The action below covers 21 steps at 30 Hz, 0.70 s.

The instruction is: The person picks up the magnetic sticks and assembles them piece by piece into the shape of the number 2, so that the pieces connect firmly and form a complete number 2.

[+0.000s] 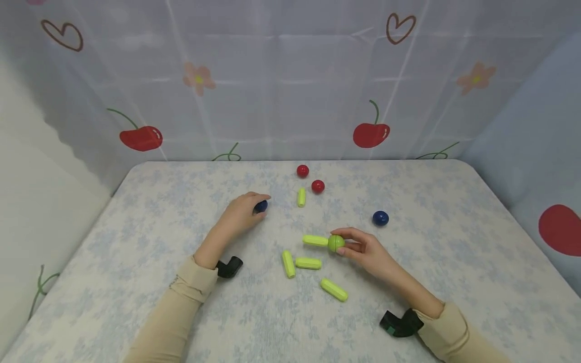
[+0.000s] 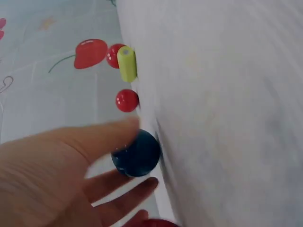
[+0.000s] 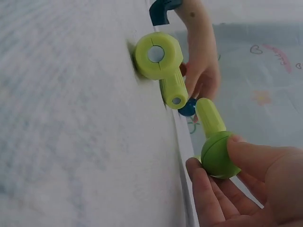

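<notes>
My left hand [image 1: 242,214] is around a dark blue ball [image 1: 260,206], its thumb on one side and fingertips on the other. Below those fingers, part of a red ball [image 2: 158,223] shows in the left wrist view. My right hand [image 1: 363,250] pinches a green ball [image 1: 336,243] between thumb and fingers. A yellow-green rod [image 1: 315,240] extends from that ball toward the left, its end joined to it. Three similar rods lie in front: one upright in view [image 1: 288,264], one sideways [image 1: 308,263], one slanted [image 1: 334,290].
Toward the back of the table [image 1: 150,201] lie two red balls [image 1: 302,171] and another yellow-green rod [image 1: 301,197]. A second blue ball [image 1: 380,218] sits beyond my right hand. Rod ends show grey discs in the right wrist view. A printed curtain [image 1: 272,101] hangs behind.
</notes>
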### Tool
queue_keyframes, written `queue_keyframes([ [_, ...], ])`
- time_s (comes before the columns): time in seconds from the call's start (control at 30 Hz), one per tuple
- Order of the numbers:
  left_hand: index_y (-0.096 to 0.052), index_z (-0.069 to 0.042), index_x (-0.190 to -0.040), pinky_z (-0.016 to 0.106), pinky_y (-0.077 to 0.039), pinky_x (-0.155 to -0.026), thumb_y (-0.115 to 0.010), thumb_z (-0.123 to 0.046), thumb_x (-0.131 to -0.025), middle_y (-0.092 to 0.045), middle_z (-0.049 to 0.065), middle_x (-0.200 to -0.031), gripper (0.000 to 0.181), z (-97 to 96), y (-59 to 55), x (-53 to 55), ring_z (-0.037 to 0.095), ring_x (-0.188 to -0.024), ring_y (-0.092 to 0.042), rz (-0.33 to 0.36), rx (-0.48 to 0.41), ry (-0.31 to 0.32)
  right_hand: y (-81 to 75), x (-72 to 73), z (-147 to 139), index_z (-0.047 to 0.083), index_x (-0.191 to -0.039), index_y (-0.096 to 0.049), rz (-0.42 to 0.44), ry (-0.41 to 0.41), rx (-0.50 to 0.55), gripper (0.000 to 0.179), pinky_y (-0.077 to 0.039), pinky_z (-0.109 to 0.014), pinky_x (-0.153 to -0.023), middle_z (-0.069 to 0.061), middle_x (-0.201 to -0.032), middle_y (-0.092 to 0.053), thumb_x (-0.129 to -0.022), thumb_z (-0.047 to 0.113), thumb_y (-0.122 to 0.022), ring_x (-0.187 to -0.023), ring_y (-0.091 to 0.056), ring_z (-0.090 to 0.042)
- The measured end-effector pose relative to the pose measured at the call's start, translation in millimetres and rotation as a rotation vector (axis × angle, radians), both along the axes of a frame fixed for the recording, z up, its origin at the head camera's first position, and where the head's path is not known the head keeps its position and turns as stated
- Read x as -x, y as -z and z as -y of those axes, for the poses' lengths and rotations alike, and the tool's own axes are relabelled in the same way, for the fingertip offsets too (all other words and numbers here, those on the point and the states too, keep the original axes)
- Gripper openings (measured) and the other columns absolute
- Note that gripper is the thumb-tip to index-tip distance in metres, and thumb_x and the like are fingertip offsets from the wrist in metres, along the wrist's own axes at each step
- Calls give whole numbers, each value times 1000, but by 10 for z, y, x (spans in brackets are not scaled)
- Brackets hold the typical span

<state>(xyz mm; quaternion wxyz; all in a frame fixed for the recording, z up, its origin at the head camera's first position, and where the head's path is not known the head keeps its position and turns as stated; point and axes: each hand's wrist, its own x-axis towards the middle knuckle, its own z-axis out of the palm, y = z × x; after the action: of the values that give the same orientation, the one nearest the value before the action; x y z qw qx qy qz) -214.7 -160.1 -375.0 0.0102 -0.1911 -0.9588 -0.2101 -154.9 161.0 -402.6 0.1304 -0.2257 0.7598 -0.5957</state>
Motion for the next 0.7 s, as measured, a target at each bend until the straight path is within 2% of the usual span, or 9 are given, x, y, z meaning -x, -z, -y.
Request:
queue_keyframes([
  [0.1,-59,-7,-127,44,-45,-86,-69,-11,-87,-59,15,-117,41,-4,64,12,32,-106,-55,-35,60,16,26,3,0,-7,-126,-51,2,-5,-8,39,-50,-30,-80,-26,-129,-46,-89,-1,-61,-109,-54,-38],
  [0.23,-60,-6,-124,42,-47,-83,-70,-6,-85,-61,15,-111,40,-13,86,22,31,-101,-57,-89,77,24,26,11,-7,-7,-126,-52,-14,6,-23,38,-51,-30,-78,-26,-128,-47,-89,-2,-61,-107,-56,-38],
  [0.4,-58,-4,-127,41,-46,-85,-69,-5,-85,-60,17,-114,43,-11,61,35,32,-104,-56,-65,34,18,18,26,-16,-7,-126,-51,-17,6,-20,38,-51,-30,-78,-25,-128,-47,-89,-4,-60,-105,-57,-37],
  [0.53,-57,-4,-127,40,-46,-86,-69,-6,-85,-59,16,-118,44,-34,19,23,30,-105,-56,-36,-50,24,22,32,-14,-7,-126,-51,-8,2,-18,38,-51,-30,-78,-25,-129,-46,-89,-4,-59,-106,-56,-36],
  [0.6,-58,-4,-124,37,-47,-85,-70,-6,-85,-57,15,-118,41,-62,-1,13,28,-103,-57,-10,-140,55,24,29,-14,-7,-127,-51,-2,3,-17,38,-51,-30,-79,-25,-129,-46,-89,-4,-59,-107,-56,-37],
  [0.7,-60,-3,-120,33,-49,-83,-71,-6,-84,-55,12,-113,39,-112,-22,-12,27,-99,-58,70,-307,127,31,22,-18,-7,-126,-51,5,7,-14,38,-50,-30,-79,-25,-129,-46,-89,-4,-60,-108,-55,-37],
])
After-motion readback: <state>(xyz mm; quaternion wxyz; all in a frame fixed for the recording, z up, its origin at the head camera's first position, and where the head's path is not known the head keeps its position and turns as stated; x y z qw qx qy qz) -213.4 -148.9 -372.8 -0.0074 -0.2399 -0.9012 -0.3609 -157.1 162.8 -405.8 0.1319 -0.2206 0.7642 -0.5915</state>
